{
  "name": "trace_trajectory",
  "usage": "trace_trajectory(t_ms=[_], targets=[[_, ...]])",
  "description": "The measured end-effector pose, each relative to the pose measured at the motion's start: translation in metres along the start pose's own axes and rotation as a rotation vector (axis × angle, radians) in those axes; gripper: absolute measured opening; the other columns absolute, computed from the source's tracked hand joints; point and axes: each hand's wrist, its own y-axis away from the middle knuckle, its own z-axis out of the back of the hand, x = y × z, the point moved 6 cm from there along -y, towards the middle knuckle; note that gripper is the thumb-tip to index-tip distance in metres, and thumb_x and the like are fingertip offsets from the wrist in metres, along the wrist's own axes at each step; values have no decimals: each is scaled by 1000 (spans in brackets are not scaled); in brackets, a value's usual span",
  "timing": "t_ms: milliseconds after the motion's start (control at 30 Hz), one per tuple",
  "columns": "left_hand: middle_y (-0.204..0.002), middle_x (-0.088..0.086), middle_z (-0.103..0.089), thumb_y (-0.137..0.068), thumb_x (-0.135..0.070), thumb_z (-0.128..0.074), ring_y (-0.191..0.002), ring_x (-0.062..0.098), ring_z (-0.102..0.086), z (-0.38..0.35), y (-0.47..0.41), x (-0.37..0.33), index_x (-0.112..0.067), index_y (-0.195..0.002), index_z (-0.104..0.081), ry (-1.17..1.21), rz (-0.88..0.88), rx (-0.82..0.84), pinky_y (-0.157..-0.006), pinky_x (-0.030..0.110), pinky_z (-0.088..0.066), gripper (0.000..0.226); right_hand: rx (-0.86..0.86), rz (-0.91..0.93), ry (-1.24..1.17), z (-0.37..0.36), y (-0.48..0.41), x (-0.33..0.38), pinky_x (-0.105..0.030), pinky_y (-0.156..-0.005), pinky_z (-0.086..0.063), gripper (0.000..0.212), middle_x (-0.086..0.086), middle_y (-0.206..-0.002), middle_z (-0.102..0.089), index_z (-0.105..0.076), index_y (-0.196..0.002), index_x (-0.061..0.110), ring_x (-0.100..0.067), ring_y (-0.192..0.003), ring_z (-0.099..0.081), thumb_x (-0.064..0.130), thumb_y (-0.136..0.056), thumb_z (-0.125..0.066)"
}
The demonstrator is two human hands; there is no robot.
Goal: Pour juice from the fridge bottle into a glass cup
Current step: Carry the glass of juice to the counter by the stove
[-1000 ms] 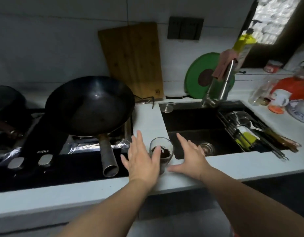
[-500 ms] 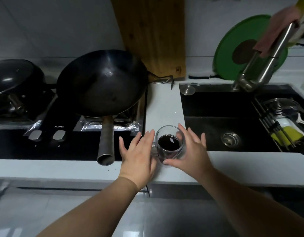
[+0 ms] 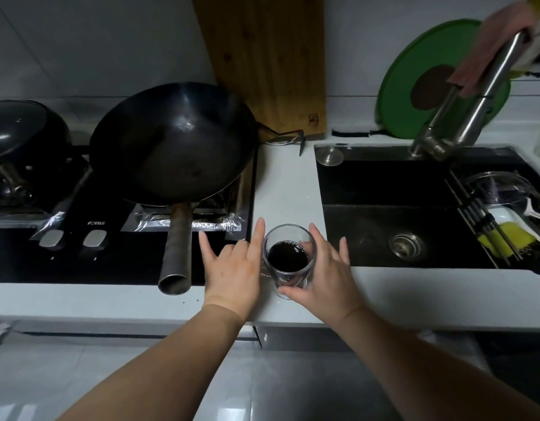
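The glass cup [image 3: 288, 258], part-filled with dark juice, stood lower centre near the surface's [image 3: 287, 189] front edge. Your right grip [image 3: 323, 268] curled round it; your left grip [image 3: 232, 268] lay spread beside it. A careless nudge could have spilled it.

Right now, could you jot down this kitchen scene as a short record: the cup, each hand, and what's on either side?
cup: glass cup upright on the white counter, part-filled with dark juice
left: left hand, fingers loose, against the cup's left side
right: right hand, thumb and fingers curled round the cup's right side
left of cup: black wok on the stove
right of cup: black sink
bottle: not in view
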Motion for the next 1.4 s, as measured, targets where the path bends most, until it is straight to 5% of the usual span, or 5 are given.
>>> trace_trajectory(t_ms=[500,667,767,900,1400], targets=[[-65,-3,-43,-64,2,-66,-54,22,-52,76,-29,-37,-13,-143,-43,93,-26,-89,-106,63,-25,83,-142,68,-46,92,-4,12,-26,-117,14,124,0,-122,-66,-21,-150,13,-16,-122,-57,50,-52,-89],[-74,-2,-53,-72,-2,-68,-66,21,-59,125,-47,-30,-16,-142,-45,78,-10,-167,-109,58,-26,76,-151,65,-123,140,-17,55,-44,-122,-5,116,-3,-130,-61,-24,-150,14,7,-127,-15,35,-58,-92],[-79,-1,-59,-71,-6,-72,-72,22,-63,157,-51,-12,-16,-140,-49,94,-16,-228,-105,54,-33,73,-131,63,-170,156,-25,87,-49,-119,-20,118,13,-128,-53,-22,-151,22,-13,-132,-39,32,-58,-92],[-80,2,-64,-79,-21,-39,-74,25,-66,202,-45,27,-13,-130,-59,113,3,-352,-94,49,-46,55,-113,142,-206,157,-33,138,-50,-115,-28,121,39,-110,-24,-17,-151,31,-28,-140,-36,35,-57,-92],[-65,7,-59,-58,3,-76,-41,31,-48,292,85,300,-8,-123,-65,-54,197,-385,-50,28,-21,67,26,316,-363,11,-16,410,-50,-113,-33,123,15,-133,-54,-11,-142,50,-23,-133,-45,41,-51,-93]])
